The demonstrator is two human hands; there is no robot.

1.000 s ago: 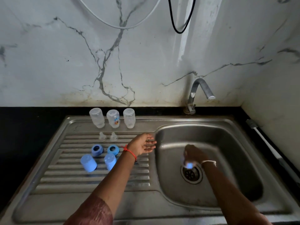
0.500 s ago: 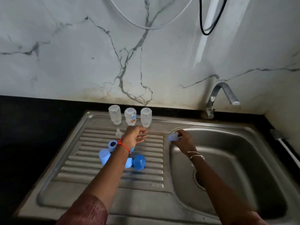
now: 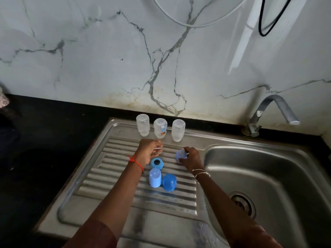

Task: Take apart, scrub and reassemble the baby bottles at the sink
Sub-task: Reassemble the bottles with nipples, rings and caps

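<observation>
Right hand (image 3: 190, 159) grips a pale blue cap (image 3: 179, 154) near three upturned bottles (image 3: 160, 128) at the far edge of the drainboard (image 3: 111, 178); left hand (image 3: 149, 151) curls, its hold unclear. If wet, the cap may slip right into the basin (image 3: 277, 167)

Home kitchen, steel sink (image 3: 268, 169) with ribbed drainboard (image 3: 114, 169), tap (image 3: 272, 108), black counter (image 3: 44, 126), marble-look splashback (image 3: 107, 59)

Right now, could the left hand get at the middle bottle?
Probably yes: the left hand lies just in front of the middle bottle, nothing between. Whether it holds something I cannot tell. The right hand holds a blue piece aside.
</observation>
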